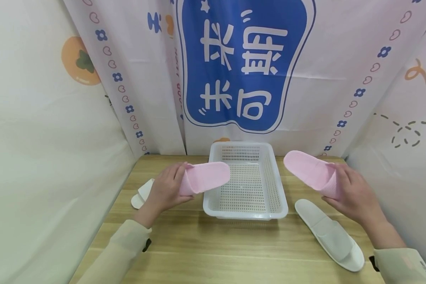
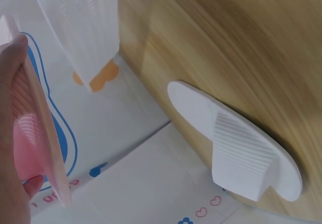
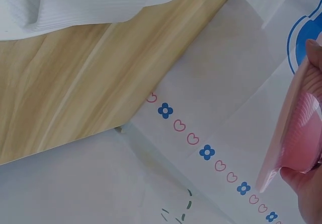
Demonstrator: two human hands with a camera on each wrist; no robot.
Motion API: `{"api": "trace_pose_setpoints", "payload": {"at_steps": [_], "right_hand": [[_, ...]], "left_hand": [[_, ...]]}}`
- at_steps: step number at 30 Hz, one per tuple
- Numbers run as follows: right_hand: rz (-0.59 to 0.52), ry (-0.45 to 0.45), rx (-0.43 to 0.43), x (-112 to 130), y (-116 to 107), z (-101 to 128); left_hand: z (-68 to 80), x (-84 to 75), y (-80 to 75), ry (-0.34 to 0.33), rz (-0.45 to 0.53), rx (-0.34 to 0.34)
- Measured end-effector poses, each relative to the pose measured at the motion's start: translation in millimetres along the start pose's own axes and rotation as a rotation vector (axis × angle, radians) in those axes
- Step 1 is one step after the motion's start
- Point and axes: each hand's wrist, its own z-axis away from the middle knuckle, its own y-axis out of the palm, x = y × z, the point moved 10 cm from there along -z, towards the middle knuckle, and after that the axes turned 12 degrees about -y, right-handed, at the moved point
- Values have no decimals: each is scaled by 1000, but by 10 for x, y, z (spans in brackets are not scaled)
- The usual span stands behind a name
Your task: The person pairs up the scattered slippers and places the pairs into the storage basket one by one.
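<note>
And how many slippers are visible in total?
4: a pink slipper in the left hand, a second pink slipper in the right hand; on the table, a white slipper left of the basket and a second white slipper right of it.

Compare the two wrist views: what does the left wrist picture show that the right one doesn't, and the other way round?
Only the left wrist view shows the left hand holding one pink slipper, and a white slipper fully in frame.

Only the right wrist view shows the right hand holding the other pink slipper, and the other white slipper, cropped at the top.

Both share part of the basket, the wooden tabletop and the printed cloth with hearts and blue flowers.
</note>
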Motion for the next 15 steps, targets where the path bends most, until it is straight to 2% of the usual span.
{"api": "trace_pose_setpoints", "payload": {"at_steps": [6, 15], "right_hand": [[6, -29, 3, 71, -17, -65], [-16, -106, -41, 192, -76, -168]], "left_hand": [[-19, -51, 41, 8, 13, 8], [-53, -141, 79, 21, 17, 21]]}}
